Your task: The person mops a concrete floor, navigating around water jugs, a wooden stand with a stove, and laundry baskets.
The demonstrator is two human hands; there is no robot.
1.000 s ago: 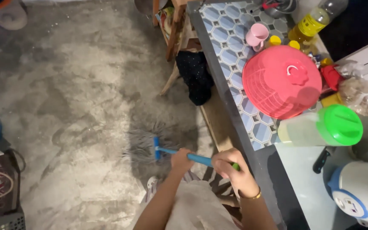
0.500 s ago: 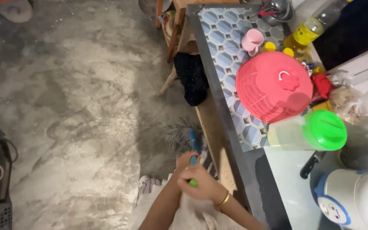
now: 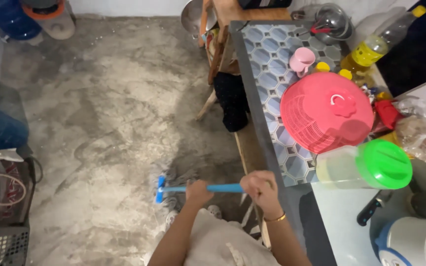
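Two hands are closed around one tool here, and from my remote seat that is the whole story of the grip: the left hand (image 3: 199, 191) is wrapped round the blue handle (image 3: 208, 188) nearer the working end, and the right hand (image 3: 261, 188) is fisted round the same handle further back, close to the dark edge of the bench (image 3: 252, 103). The handle's long axis runs nearly level across my view, left to right, and the brush head (image 3: 160, 189) sits at its far left end, beyond the left hand, down on the concrete floor (image 3: 104, 113). So the left hand is the nearer one to the head, and the head lies to the left of both. The floor is rough grey concrete, mottled and patchy, darker around the head, with pale bristles or dust there that I cannot separate. On the bench to the right I see a hexagon-patterned tile top, a round pink perforated plastic cover (image 3: 325, 112), a translucent jar lying on its side with a green lid (image 3: 383, 164), a small pink cup (image 3: 301, 59) and a bottle of yellow oil (image 3: 371, 49). A gold bangle (image 3: 275, 217) circles the right wrist.
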